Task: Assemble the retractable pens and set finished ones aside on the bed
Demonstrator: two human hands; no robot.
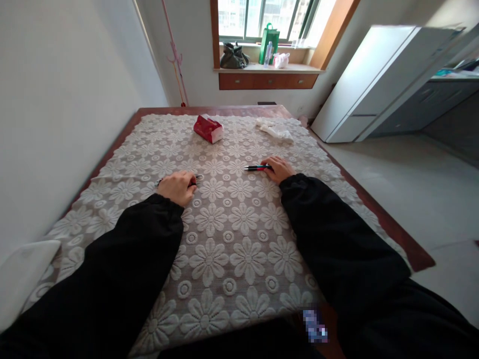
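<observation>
My left hand [177,187] lies on the patterned tablecloth [243,219], its fingers curled round a slim dark object [192,185]. A pale tip shows on that object's right side, and a dark end pokes out left of the hand; my fingers cover the rest, so its kind is unclear. To the right, my right hand [277,169] is closed over a small bundle of pens [256,168]. Their tips point left, and black, red and teal parts show. Both hands rest on the cloth, a short distance apart.
A red tissue pack [208,129] lies toward the far side, with a crumpled white plastic bag [276,131] to its right. A white chair back [28,274] stands at the near left. Beyond the table are a windowsill [269,68] with bags and a white refrigerator [368,82].
</observation>
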